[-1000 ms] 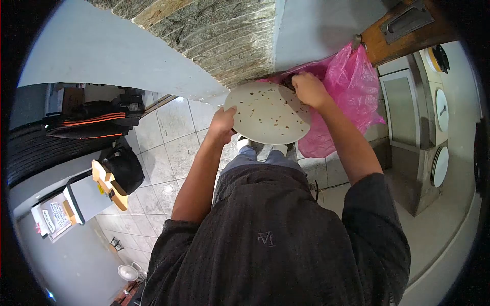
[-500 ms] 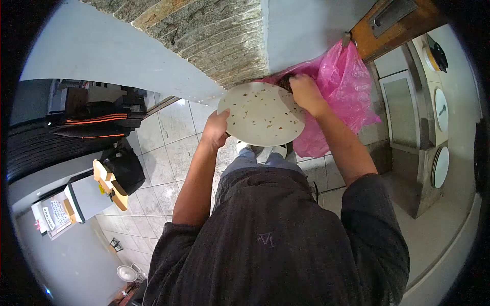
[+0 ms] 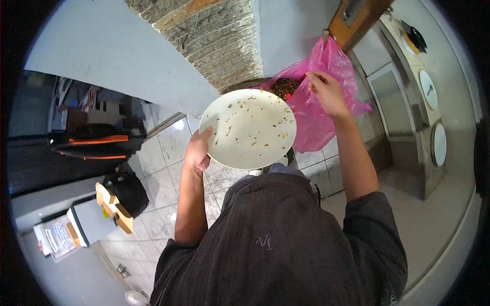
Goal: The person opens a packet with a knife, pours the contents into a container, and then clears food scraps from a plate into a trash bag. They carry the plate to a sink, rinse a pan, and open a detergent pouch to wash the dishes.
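My left hand [image 3: 198, 150] grips the left rim of a large white plate [image 3: 245, 135], thumb on top. Small brown and yellowish food bits are scattered over the plate's face. To the right, my right hand [image 3: 327, 94] is raised in front of a pink plastic bag [image 3: 326, 127], with its fingers drawn together in a pinch. Whether anything is between the fingertips cannot be made out. In the bag's open mouth, beside the plate's upper right rim, lies a dark heap of food scraps [image 3: 285, 88] with an orange-red piece in it.
The bag hangs from a metal handle [image 3: 325, 35] on a wooden door. A stone-clad wall edge [image 3: 219, 51] stands ahead. On the right are shelves with a stack of plates [image 3: 438, 145] and another plate [image 3: 428, 90]. Left lie a black bag [image 3: 127, 194] and a cardboard box [image 3: 115, 209].
My right hand has lifted away from the scraps toward the upper right. The plate has come nearer to me and left in my left hand, uncovering more of the scraps in the bag.
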The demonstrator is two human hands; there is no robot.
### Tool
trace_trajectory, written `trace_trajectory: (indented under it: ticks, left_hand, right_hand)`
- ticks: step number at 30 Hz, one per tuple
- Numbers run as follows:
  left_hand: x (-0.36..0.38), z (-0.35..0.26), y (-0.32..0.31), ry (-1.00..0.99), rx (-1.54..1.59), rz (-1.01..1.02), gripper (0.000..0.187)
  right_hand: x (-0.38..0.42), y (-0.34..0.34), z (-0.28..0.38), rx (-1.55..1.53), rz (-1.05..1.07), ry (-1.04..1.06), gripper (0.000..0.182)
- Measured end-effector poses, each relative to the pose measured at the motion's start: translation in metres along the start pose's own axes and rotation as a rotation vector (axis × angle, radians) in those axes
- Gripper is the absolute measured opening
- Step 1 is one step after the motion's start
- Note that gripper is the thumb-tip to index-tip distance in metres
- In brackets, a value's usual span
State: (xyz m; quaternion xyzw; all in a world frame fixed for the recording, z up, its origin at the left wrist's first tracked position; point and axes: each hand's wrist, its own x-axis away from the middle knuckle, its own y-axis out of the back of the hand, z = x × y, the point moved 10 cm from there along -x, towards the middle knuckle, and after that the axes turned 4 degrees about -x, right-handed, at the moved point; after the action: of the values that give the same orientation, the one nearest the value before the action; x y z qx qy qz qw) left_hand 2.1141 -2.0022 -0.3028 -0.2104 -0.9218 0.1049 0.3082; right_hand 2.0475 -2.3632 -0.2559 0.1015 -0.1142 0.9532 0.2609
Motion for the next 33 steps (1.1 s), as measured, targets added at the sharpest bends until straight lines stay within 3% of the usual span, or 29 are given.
trace_trajectory:
  ticks: [1, 2, 4, 5, 7, 8, 10, 11, 13, 14, 16, 20, 22, 23, 25, 29, 32, 33]
  left_hand:
    - [0.001, 0.0, 0.002, -0.001, 0.017, 0.02, 0.039]
    - [0.005, 0.0, 0.004, 0.003, 0.011, 0.044, 0.039]
    - [0.005, 0.0, 0.013, 0.019, 0.01, 0.053, 0.039]
    - [0.006, 0.002, 0.017, 0.018, 0.008, 0.064, 0.039]
    - [0.007, 0.004, 0.03, 0.034, -0.074, 0.049, 0.04]
    - [0.008, 0.004, 0.033, 0.035, -0.078, 0.057, 0.04]
    - [0.01, 0.005, 0.034, 0.027, -0.083, 0.098, 0.041]
    - [0.01, 0.006, 0.035, 0.025, -0.087, 0.107, 0.041]
    - [0.009, 0.008, 0.041, 0.029, -0.125, 0.086, 0.041]
    - [0.01, 0.009, 0.041, 0.027, -0.13, 0.091, 0.041]
    - [0.01, 0.008, 0.041, 0.025, -0.177, 0.08, 0.041]
    - [0.018, -0.003, 0.018, 0.033, -0.191, 0.119, 0.041]
    - [0.026, -0.018, -0.008, 0.017, -0.169, 0.163, 0.041]
    - [0.031, -0.026, -0.021, 0.014, -0.175, 0.172, 0.041]
    - [0.041, -0.04, -0.056, 0.012, -0.195, 0.241, 0.04]
    - [0.054, -0.049, -0.136, -0.017, -0.183, 0.307, 0.04]
    - [0.056, -0.031, -0.21, 0.015, -0.239, 0.36, 0.04]
    - [0.062, -0.027, -0.245, 0.0, -0.211, 0.372, 0.04]
  right_hand:
    - [0.001, 0.002, 0.006, 0.197, -0.072, 0.098, 0.015]
    - [0.0, 0.001, 0.0, 0.199, -0.096, 0.105, 0.015]
    - [-0.007, -0.019, 0.011, 0.694, -0.131, 0.406, 0.018]
    - [-0.012, -0.02, 0.002, 0.697, -0.142, 0.41, 0.018]
    - [-0.013, -0.054, -0.002, 1.166, -0.061, 0.508, 0.022]
    - [-0.013, -0.057, -0.004, 1.167, -0.071, 0.506, 0.022]
    - [-0.005, -0.07, 0.008, 1.612, -0.217, 0.43, 0.026]
    - [-0.004, -0.073, 0.01, 1.612, -0.228, 0.429, 0.026]
    - [-0.013, -0.056, -0.001, 1.626, -0.26, 0.161, 0.03]
    - [-0.017, -0.05, -0.005, 1.623, -0.267, 0.16, 0.03]
    - [-0.014, -0.062, 0.008, 1.375, -0.175, 0.48, 0.031]
    - [-0.004, -0.034, 0.025, 1.305, -0.272, 0.312, 0.033]
    - [0.04, -0.045, 0.071, 1.031, -0.261, 0.844, 0.033]
    - [0.055, -0.036, 0.083, 1.031, -0.273, 0.846, 0.033]
    - [0.068, -0.005, 0.095, 0.86, -0.223, 0.526, 0.029]
    - [0.105, 0.091, 0.12, 0.633, -0.303, 0.671, 0.028]
    - [0.115, 0.188, 0.117, 0.533, -0.362, 0.601, 0.031]
    - [0.116, 0.222, 0.109, 0.47, -0.389, 0.457, 0.035]
